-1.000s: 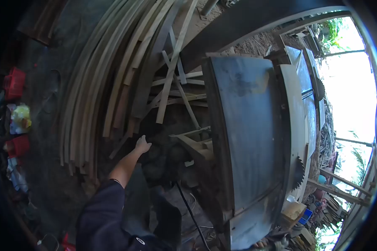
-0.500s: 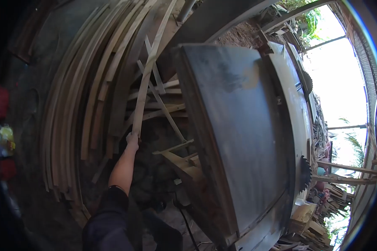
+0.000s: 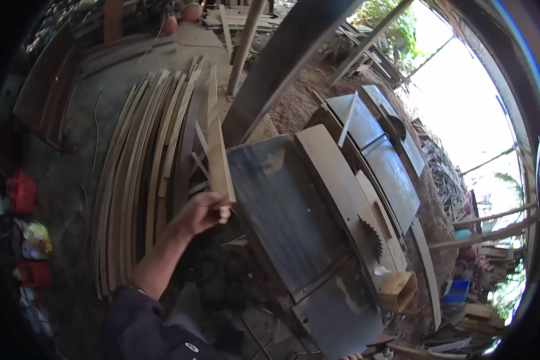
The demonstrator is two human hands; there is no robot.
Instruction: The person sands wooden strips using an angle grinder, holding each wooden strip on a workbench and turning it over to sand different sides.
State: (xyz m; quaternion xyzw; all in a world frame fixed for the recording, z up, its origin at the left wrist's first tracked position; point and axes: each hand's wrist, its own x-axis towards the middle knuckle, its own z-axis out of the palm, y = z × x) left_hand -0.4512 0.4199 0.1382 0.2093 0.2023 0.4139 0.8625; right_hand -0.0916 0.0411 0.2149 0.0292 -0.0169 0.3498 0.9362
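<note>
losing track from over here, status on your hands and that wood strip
Left hand gripping wooden strip at its near end. Right hand barely in frame, grip unclear. Dark tabletop close beside strip.

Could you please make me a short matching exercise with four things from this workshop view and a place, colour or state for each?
Things:
1. Single wooden strip
2. Nearer round toothed blade
3. Row of long strips
4. Small bin right of the yellowish box

Places, colours, states:
A. Lying side by side in the left part of the picture
B. Blue
C. Held near its end in the left hand
D. Standing up to the right of the dark metal tabletop

Pairs: 1-C, 2-D, 3-A, 4-B
</note>
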